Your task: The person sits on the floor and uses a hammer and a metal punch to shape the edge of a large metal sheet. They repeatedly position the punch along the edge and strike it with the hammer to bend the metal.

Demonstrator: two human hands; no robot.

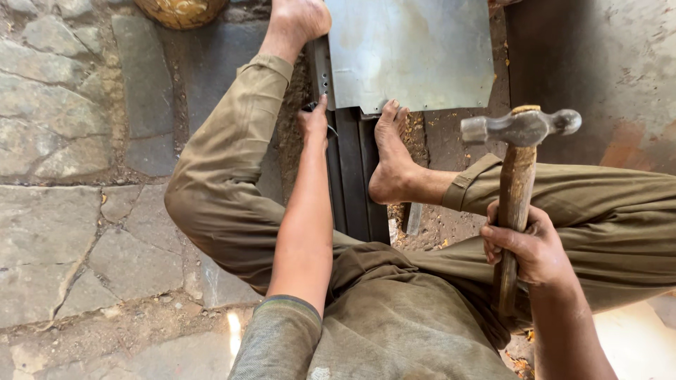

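Nearest, the right hand (529, 246) is wrapped tight round the wooden handle of a raised hammer (520, 141), cocked to strike; the left hand (315, 121) pinches a small dark tool at the metal sheet (412, 53)'s edge; both bare feet pin it to the dark bar (352, 176).

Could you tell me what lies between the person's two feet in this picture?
In the head view, the metal sheet and the dark steel bar under it lie between the left foot and right foot; the left hand reaches in there too.

Olive cuffed trousers, grey-green sleeve, barefoot.
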